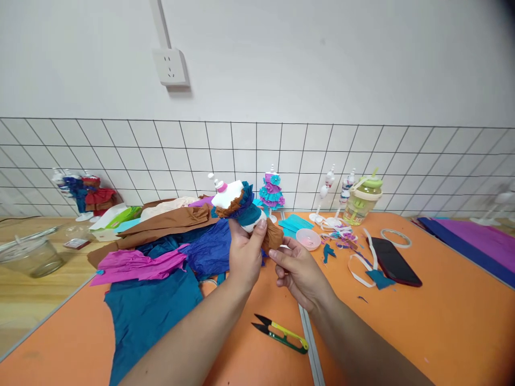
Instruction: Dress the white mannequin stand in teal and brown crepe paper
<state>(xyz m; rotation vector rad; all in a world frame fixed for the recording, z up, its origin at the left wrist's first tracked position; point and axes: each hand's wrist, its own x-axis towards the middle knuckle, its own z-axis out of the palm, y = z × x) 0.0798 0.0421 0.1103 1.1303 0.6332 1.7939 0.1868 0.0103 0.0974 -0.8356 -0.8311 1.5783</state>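
My left hand is wrapped round a small white dress-form figure, tilted with its neck to the upper left. Brown, blue and teal crepe-paper ruffles circle its body. My right hand pinches the edge of a brown crepe-paper strip between thumb and fingers, and the strip meets the figure's lower end at my left thumb. Below both hands, thread snips with yellow and green handles lie on the orange table. The figure's far side is hidden.
Crumpled crepe paper in several colours covers the left side. A finished purple-and-turquoise figure stands at the back, near a pink dish. Rightward are a green-lidded bottle, a phone and a tape roll.
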